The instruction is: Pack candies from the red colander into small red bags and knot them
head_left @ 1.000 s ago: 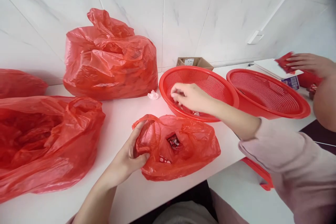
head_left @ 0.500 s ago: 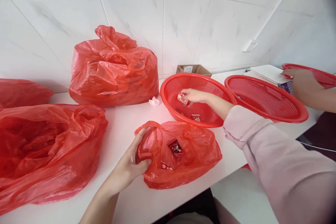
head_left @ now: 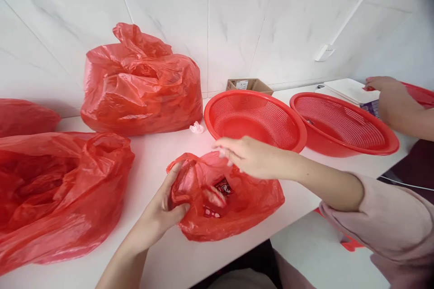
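Observation:
My left hand (head_left: 166, 205) grips the left rim of a red plastic bag (head_left: 251, 212), thumb outside and fingers behind the film, keeping its mouth wide. My right hand (head_left: 249, 156) hovers over the bag's far edge, palm down, fingers extended and apart from any object. Inside the bag lie a dark red packet (head_left: 224, 186) and a small red-and-white packet (head_left: 212, 212). Another pale packet (head_left: 214, 197), blurred by motion, is dropping in between them. Just behind my right hand stands a red perforated basket (head_left: 254, 99); my hand and forearm hide part of its front rim.
A second red basket (head_left: 346, 113) stands to the right, near a co-worker's hand (head_left: 386, 92). Full red bags (head_left: 142, 95) and an open red bag (head_left: 64, 216) occupy the left. A crumpled pink scrap (head_left: 196, 127) and a cardboard box (head_left: 249, 85) sit by the wall.
My right hand has come out of the basket, moving toward me over the bag, and has let go of the packet it held. My left hand keeps its hold.

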Tool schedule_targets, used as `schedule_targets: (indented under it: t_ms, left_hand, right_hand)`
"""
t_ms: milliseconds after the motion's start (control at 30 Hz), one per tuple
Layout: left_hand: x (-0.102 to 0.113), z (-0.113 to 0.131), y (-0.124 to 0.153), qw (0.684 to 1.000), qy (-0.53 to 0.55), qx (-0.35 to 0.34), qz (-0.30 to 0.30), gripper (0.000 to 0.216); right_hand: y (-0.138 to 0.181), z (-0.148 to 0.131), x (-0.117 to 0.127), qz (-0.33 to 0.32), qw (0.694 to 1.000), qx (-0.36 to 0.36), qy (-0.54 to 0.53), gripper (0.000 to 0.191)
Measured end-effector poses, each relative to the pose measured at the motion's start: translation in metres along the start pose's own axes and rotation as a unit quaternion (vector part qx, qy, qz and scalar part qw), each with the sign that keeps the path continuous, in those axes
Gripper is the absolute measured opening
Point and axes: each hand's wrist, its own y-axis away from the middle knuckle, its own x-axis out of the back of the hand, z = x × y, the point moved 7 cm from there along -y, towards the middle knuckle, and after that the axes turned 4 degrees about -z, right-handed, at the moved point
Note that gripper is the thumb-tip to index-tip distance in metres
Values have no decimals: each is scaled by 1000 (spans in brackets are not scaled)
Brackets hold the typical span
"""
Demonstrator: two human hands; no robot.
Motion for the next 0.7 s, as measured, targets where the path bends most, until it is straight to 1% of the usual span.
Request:
schedule_targets:
  t_ms: [67,100,167,200,267,367,400,433,500,600,700]
  left_hand:
    - [1,0,0,1000,-7,0,7,80]
    - [1,1,0,1000,-10,-2,8,80]
    - [0,2,-1,1000,-11,-8,3,80]
    - [0,3,-2,1000,-10,-13,-1,80]
    - [-1,3,-3,1000,-5,-15,-6,81]
    - [-1,3,-4,1000,-3,-14,-5,81]
    - [-1,4,-3,1000,-2,-14,-4,80]
    - [-1,4,-3,1000,1,-13,-4,80]
    - [-2,4,-2,1000,10,-8,-9,80]
    - [-2,4,-1,1000,10,-6,-9,79]
    - [1,5,-1,1000,-3,-18,3,80]
  right_hand:
    - [-11,8,22,80,996,-3,44,28]
    - [-18,16,33,102,992,-16,69,27]
    - [-36,36,49,115,983,-46,134,23]
    - [-45,47,52,102,980,-58,161,25]
    - [-60,68,48,59,979,-72,180,25]
    - [-72,90,34,12,986,-73,149,9]
    - [-75,94,32,2,988,-71,138,7]
    - [-78,97,31,-4,990,-67,127,9]
    - [-82,98,39,-7,992,-61,106,17]
    - [-78,92,62,22,996,-55,70,27]
    - [-59,73,77,62,997,-27,-44,32]
